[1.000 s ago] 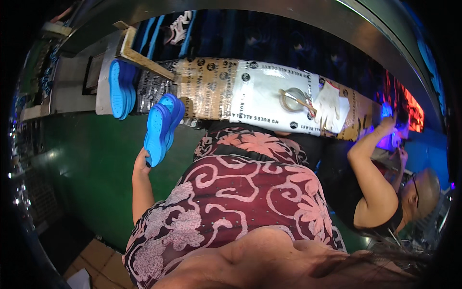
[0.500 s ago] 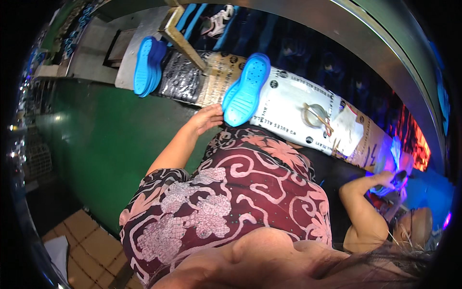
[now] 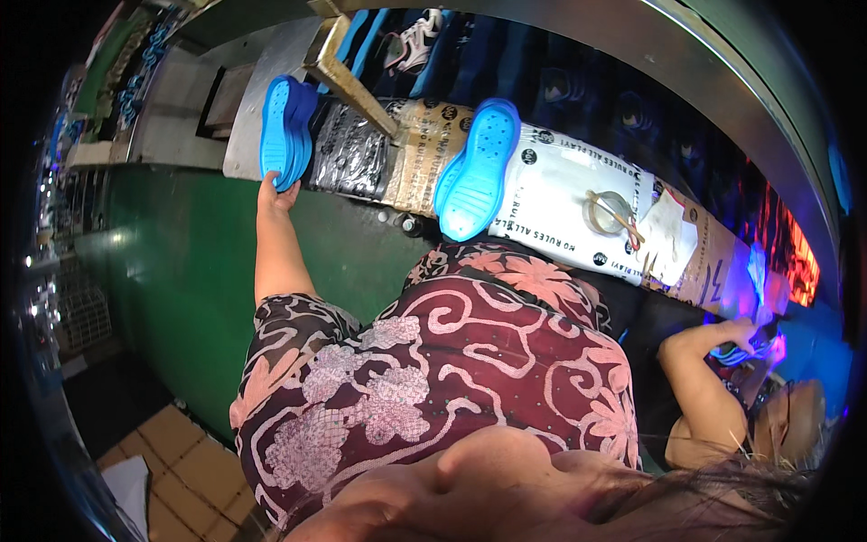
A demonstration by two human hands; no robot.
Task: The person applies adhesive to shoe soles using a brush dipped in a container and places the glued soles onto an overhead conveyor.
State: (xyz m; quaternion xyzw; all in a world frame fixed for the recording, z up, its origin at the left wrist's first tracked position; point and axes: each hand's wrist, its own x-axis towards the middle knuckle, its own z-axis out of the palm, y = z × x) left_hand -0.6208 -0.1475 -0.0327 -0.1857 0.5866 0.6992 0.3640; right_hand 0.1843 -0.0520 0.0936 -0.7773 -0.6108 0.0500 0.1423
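Observation:
At the far left of the bench, my left hand (image 3: 282, 190) is at the near end of a stack of blue shoe soles (image 3: 285, 131), thumb on the top and fingers closed along the edge. A second group of blue shoe soles (image 3: 479, 172) lies on the wrapped bench in front of me, one sole tilted over another; neither hand touches it. My right hand does not show.
A round clear dish (image 3: 607, 215) with a brush-like stick stands on the white-wrapped bench top (image 3: 551, 212). A metal post (image 3: 352, 77) rises between the sole groups. Beyond, a light-coloured shoe (image 3: 417, 43) sits among dark racks. A co-worker's hand (image 3: 736, 334) holds blue items at right.
My left hand has moved left and away, from beside the middle soles to the end of the left stack, and closed there. The view has shifted slightly.

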